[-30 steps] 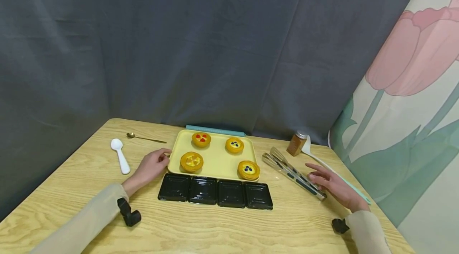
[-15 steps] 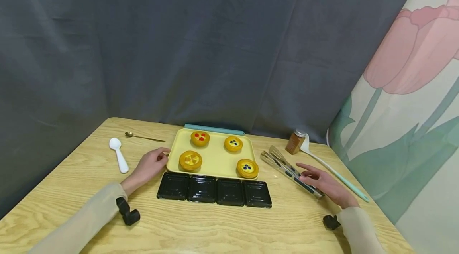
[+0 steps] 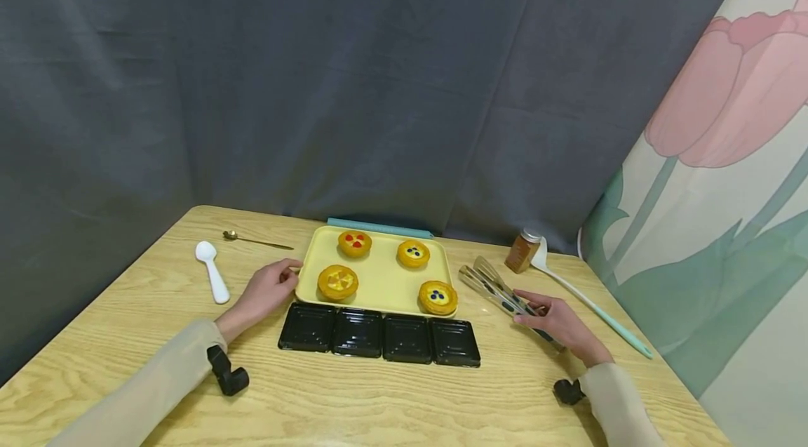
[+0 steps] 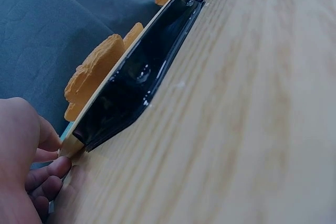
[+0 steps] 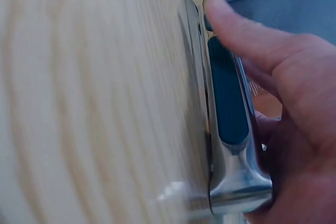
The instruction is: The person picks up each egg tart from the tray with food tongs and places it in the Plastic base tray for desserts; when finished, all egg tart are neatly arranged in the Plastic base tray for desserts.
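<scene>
In the head view my left hand [image 3: 266, 291] is at the left edge of a yellow tray [image 3: 379, 282], and the left wrist view has its thumb and fingers pinching the rim near a corner. Egg tarts sit on the tray: one with red pieces [image 3: 355, 243], one with orange pieces [image 3: 337, 282], two with blue dots [image 3: 413, 253]. My right hand [image 3: 558, 323] reaches over metal tongs [image 3: 492, 291] lying on the table. Its thumb and fingers are on opposite sides of the tongs' handle, which has a dark teal grip [image 5: 229, 93]; the fingers are partly hidden behind it.
Several black square trays [image 3: 407, 339] line the yellow tray's front edge. A teal strip [image 3: 379, 227] is behind it. To the left lie a white spoon [image 3: 213, 271] and a thin gold spoon [image 3: 255, 241]. A brown jar [image 3: 522, 251] and a long-handled white-and-green utensil [image 3: 593, 303] are at right.
My right hand has moved left and come in over the tongs, its thumb and fingers drawing closer around the handle. The left hand has stayed at the tray's edge.
</scene>
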### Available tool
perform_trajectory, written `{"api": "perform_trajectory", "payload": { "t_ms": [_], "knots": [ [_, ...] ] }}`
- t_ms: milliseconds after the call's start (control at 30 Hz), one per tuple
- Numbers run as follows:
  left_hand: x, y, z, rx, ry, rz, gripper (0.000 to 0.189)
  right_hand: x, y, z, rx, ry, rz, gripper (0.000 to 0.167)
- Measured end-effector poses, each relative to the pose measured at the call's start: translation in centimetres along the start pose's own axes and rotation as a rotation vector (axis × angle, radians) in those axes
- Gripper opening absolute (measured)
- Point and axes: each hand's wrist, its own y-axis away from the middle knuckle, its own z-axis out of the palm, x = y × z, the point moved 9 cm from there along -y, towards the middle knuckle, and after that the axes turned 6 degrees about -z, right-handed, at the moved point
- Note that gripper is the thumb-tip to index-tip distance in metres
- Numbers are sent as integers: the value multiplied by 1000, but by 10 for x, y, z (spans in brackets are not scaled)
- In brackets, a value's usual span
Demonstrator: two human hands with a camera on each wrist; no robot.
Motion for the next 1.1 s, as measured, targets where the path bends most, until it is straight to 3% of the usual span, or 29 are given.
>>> {"api": "perform_trajectory", "payload": {
  "t_ms": [433, 700, 933, 1100],
  "knots": [
    [1, 3, 1, -3, 4, 1, 34, -5, -3, 5, 4, -77, 4, 59],
    [4, 2, 1, -7, 8, 3, 35, -9, 1, -5, 29, -78, 18, 57],
    [2, 1, 2, -10, 9, -7, 35, -27, 0, -16, 37, -56, -52, 53],
    [0, 1, 0, -5, 0, -15, 35, -36, -1, -20, 13, -116, -25, 54]
  ]
}}
